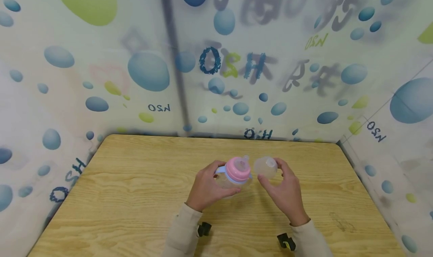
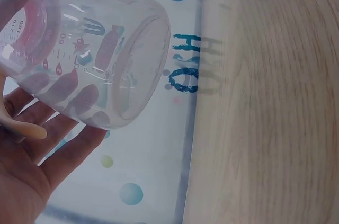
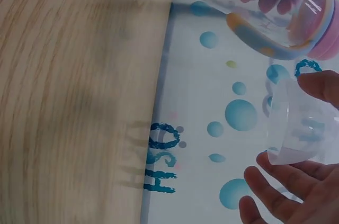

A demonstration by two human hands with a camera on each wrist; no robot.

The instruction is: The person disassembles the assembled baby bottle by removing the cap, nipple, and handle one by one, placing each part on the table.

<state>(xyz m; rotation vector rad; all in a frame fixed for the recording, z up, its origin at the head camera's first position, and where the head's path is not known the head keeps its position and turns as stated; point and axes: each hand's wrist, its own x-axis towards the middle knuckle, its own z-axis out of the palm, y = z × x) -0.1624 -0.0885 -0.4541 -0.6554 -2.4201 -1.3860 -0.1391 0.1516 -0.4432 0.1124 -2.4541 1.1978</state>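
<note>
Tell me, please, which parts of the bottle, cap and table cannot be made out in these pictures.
Head view: part of the bottle, behind the left hand.
Head view: a faint mark on the table, too dim to read.
Left wrist view: the bottle's top, cut off by the left edge.
Right wrist view: one end of the cap, cut off by the right edge.

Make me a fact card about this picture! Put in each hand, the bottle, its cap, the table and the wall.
Left hand: holds the bottle
Right hand: holds the cap between thumb and fingers
Bottle: see-through, printed marks, pink collar, clear teat uncovered
Cap: see-through, cup-shaped, apart from the bottle
Table: light wood grain
Wall: whitish, blue and green spots, letters
</note>
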